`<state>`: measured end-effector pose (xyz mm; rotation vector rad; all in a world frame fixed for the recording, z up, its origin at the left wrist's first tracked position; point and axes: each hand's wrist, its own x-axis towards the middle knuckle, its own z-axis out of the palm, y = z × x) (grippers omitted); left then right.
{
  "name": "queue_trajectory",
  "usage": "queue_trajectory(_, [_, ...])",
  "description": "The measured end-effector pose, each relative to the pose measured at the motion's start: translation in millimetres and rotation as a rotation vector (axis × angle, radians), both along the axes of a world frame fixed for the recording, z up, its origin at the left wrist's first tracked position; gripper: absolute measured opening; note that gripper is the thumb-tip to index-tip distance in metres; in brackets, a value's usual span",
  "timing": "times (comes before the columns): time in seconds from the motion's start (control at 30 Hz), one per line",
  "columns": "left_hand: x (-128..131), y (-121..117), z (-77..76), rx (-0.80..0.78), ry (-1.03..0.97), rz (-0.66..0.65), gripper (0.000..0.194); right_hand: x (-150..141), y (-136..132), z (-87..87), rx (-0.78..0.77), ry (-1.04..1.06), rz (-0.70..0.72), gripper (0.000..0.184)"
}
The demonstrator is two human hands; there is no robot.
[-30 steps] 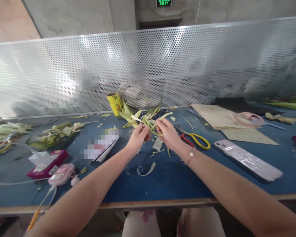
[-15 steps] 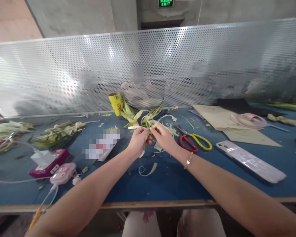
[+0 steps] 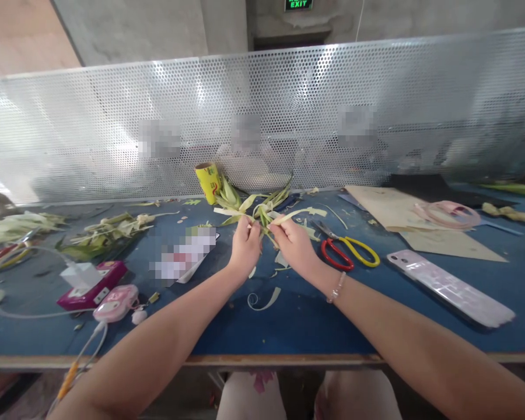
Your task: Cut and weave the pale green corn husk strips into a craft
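Note:
Pale green corn husk strips [image 3: 266, 214] fan out in a loose bundle at the middle of the table. My left hand [image 3: 245, 248] is closed on the left part of these strips, its fingers curled. On the other side, my right hand [image 3: 294, 244] pinches a strip between thumb and fingers, with a pale end sticking out above the hand. The strips cross in the gap between both hands. Scissors [image 3: 345, 248] with one red and one yellow handle lie to the right of my right hand. A curled husk scrap [image 3: 265, 300] rests below the hands.
A yellow tube [image 3: 208, 182] leans by the perforated metal screen [image 3: 271, 76]. At left are husk piles [image 3: 107, 236], a purple power strip [image 3: 91, 286] and a pink case [image 3: 116, 303]. A phone [image 3: 184, 256] lies left, another phone [image 3: 450, 289] right, near brown paper [image 3: 380, 207].
My hands have moved slightly apart from their close pinch. The husk strips between them now show more, and one end stretches out past my right hand. The view has shifted slightly.

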<state>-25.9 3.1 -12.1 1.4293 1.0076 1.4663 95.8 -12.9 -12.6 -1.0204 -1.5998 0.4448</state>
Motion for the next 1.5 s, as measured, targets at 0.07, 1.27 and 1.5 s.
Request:
queue_trajectory(0.07, [-0.8, -0.5, 1.9, -0.007, -0.004, 0.018, 0.017, 0.5, -1.4, 1.9, 0.026, 0.000, 0.014, 0.021])
queue_trajectory(1.27, [-9.4, 7.3, 14.7, 0.122, 0.072, 0.125, 0.017, 0.2, 0.0, 8.3, -0.235, 0.285, 0.147, 0.021])
queue_trajectory(1.5, [-13.2, 10.2, 14.8, 0.129, 0.122, 0.076, 0.017, 8.4, -4.4, 15.3, -0.237, 0.256, 0.218, 0.021])
